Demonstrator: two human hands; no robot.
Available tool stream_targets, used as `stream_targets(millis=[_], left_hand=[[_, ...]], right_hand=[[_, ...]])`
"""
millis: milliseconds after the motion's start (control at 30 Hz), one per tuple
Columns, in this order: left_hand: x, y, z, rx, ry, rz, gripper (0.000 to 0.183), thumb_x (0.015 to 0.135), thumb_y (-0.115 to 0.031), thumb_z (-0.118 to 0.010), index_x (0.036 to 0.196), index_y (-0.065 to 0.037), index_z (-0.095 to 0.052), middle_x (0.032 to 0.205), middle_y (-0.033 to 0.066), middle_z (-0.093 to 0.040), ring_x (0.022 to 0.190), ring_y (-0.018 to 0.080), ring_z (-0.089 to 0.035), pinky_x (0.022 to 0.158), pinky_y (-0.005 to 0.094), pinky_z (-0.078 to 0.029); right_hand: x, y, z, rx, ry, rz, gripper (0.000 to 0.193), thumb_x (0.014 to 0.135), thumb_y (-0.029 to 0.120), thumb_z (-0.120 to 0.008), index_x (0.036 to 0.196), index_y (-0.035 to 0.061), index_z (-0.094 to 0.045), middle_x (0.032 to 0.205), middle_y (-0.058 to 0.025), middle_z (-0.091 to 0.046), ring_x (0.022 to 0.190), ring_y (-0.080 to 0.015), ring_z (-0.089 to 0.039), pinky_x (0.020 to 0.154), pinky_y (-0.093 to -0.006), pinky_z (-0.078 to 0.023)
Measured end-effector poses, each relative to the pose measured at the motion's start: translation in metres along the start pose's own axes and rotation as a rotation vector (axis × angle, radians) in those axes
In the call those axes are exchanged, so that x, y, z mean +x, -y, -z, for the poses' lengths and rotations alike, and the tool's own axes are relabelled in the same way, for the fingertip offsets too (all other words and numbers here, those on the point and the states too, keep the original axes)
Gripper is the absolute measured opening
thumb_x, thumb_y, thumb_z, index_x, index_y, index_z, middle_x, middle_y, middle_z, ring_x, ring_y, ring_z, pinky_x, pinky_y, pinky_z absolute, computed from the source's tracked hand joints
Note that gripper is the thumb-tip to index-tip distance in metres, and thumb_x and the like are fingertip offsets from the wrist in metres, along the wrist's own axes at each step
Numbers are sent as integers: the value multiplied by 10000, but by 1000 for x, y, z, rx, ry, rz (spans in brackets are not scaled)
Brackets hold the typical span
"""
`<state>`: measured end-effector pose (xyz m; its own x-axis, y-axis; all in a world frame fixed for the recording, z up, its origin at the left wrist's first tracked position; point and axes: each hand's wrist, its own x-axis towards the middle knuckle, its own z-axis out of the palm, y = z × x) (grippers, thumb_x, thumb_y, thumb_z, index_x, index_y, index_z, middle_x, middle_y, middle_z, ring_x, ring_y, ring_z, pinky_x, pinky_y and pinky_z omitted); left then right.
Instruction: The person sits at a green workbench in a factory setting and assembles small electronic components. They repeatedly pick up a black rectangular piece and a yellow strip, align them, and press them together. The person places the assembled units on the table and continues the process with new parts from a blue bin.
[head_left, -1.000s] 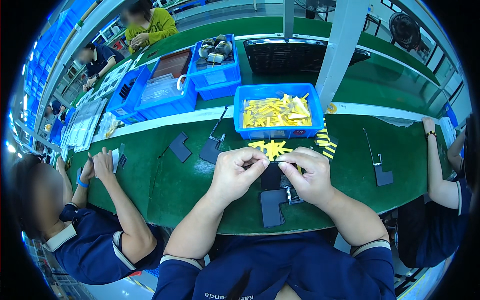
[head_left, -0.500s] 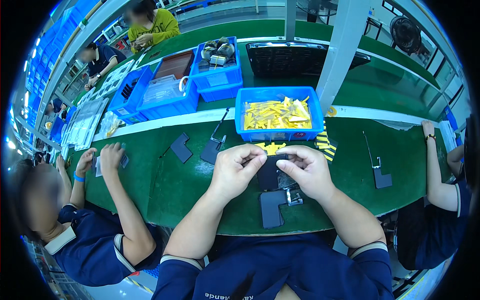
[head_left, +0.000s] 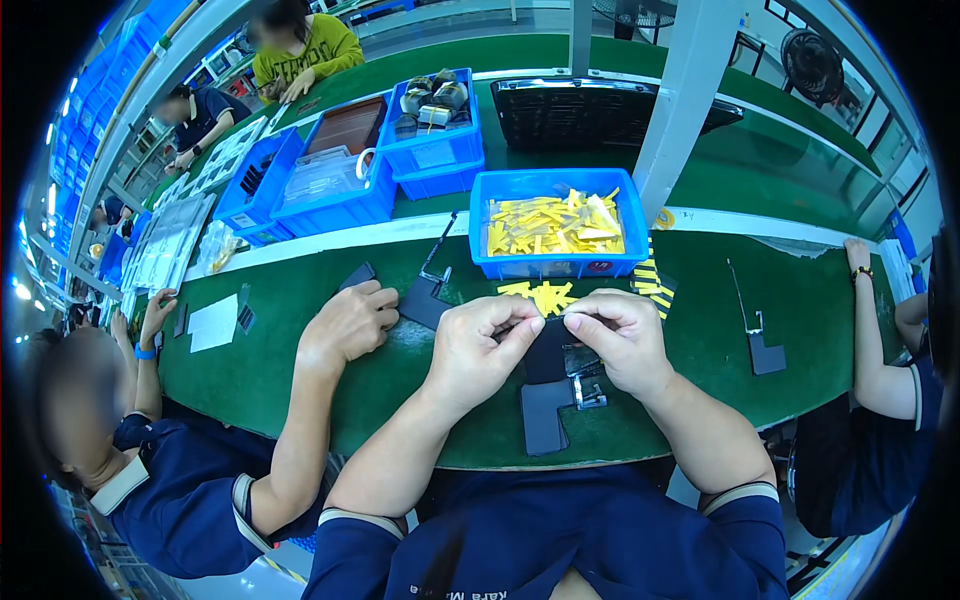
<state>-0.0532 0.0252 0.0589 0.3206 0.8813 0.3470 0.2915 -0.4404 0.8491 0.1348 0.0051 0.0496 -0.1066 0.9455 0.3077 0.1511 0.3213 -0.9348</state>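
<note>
My left hand (head_left: 482,345) and my right hand (head_left: 622,345) are close together over the green table, thumbs and forefingers pinched. Whatever lies between the fingertips is too small to make out. Just below them is a flat black piece (head_left: 545,362), partly covered by my right hand. Nearer to me lies a dark L-shaped part (head_left: 543,418) with a metal bracket (head_left: 590,393) at its right side. A small pile of yellow strips (head_left: 547,297) sits just beyond my fingertips.
Behind the pile stands a blue bin (head_left: 560,266) of yellow strips, beside a striped yellow-black sheet (head_left: 652,290). More dark L-shaped parts lie left (head_left: 424,303) and right (head_left: 767,356). At left, a co-worker's hand (head_left: 355,318) reaches in close to my left arm.
The co-worker's hand at left has swung right onto a dark part. My fingertips have shifted slightly and stay pinched; more of the yellow strip pile shows behind them.
</note>
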Motion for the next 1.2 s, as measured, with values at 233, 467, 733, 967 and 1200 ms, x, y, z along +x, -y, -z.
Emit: stream_targets(millis=[233,467,733,967,1200], left_hand=[[4,8,0,-36,29,121,113,834,-89,-640,891,9,-634,755,37,-629,652,71,-565,583,227,-460],[34,63,90,45,-235,348,109,847,-102,-602,875,-9,-650,721,29,-610,605,84,-566,534,232,-479],[20,124,168,640,-311,703,215,798,-198,-634,884,-2,-649,806,128,-635,684,215,-619,633,344,-494],[23,59,96,989,-153,305,704,677,-436,-741,1142,55,-546,1038,199,-611,967,331,-586,858,403,-474],[15,35,54,1071,91,332,827,565,-429,-811,1169,55,-520,1016,178,-599,992,318,-578,832,382,-484]], right_hand=[[2,-4,-3,44,-25,-131,163,829,109,-644,908,-33,-655,788,-68,-616,658,-105,-582,577,-227,-455],[7,-12,2,-14,-10,-76,262,831,136,-653,1046,-9,-618,935,-88,-612,794,-129,-607,711,-241,-489],[10,-15,7,3,-39,-124,180,823,89,-641,973,-10,-647,886,-81,-619,790,-131,-615,717,-244,-493],[11,-5,9,-152,-54,-61,170,812,77,-634,952,-17,-648,850,-92,-623,745,-149,-623,679,-253,-499],[8,1,7,-261,-58,62,152,798,66,-636,922,-22,-648,816,-109,-628,705,-171,-624,644,-269,-497]])
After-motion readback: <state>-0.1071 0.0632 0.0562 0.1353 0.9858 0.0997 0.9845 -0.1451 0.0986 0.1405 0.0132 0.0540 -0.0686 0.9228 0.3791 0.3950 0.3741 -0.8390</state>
